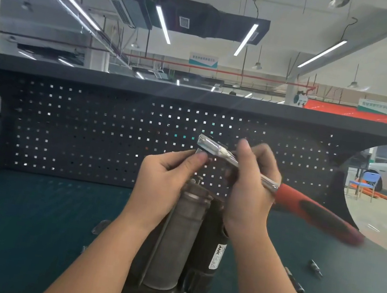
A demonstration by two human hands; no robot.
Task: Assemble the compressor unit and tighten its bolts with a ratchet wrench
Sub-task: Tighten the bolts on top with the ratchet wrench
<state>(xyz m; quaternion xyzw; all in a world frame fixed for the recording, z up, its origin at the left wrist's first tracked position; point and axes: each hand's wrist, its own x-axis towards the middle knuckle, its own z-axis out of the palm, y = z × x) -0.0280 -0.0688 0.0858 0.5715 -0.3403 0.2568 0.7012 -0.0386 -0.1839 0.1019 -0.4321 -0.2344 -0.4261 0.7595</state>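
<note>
Grey metal compressor unit stands on end on the dark green surface, near centre. Its long axis is upright and leans slightly away toward the black pegboard back panel. A black motor cylinder with a white label is strapped along its right side.

Both hands are raised above its top end. The left hand pinches at the head of the chrome ratchet wrench with a red and black handle. The right hand has its fingers curled round the chrome shank. The wrench runs from head at far left to handle at near right, tilted downward.

Judgement: the compressor looks heavy, rigid and top-heavy standing like this; best steadied by the grey cylinder body. The wrench is stiff, with smooth chrome; the rubber handle is the surer hold.

A small loose metal fitting lies on the surface at right.
</note>
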